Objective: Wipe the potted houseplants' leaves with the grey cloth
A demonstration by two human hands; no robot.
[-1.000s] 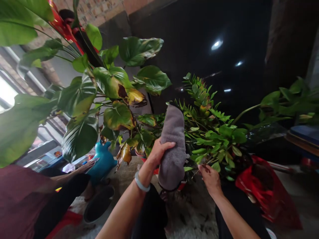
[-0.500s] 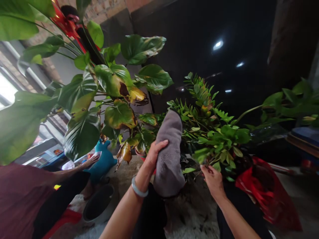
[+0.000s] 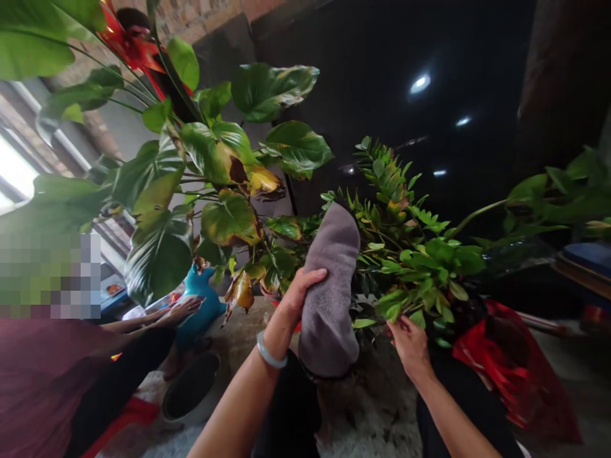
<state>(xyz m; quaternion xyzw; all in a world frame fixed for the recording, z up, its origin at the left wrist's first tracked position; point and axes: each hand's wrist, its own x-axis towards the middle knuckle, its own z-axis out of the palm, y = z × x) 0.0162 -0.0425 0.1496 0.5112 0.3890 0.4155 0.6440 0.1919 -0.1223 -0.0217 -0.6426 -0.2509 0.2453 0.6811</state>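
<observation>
A folded grey cloth [image 3: 330,299] with a dark edge is upright in the middle of the view. My left hand [image 3: 293,302], a pale bangle at its wrist, is wrapped round the cloth's left side with the thumb on top. To the right, my right hand [image 3: 409,343] pinches a green leaf [image 3: 394,308] low on a bushy plant [image 3: 429,273]. The fingertips are partly hidden by the leaf. Behind the cloth, more of the plant's small leaves show.
A large-leaved plant [image 3: 229,219] with yellow and brown patches fills the left. Another person [image 3: 38,375] sits at lower left, hands on a blue figure [image 3: 203,305]. Nearby are a dark bucket [image 3: 191,391] and, at right, a red plastic bag [image 3: 520,381]. A dark glossy panel [image 3: 382,76] stands behind.
My left hand has shifted the cloth slightly right, and its top tilts more to the right. My right hand stays at the leaf. The other person's hands have moved on the blue figure.
</observation>
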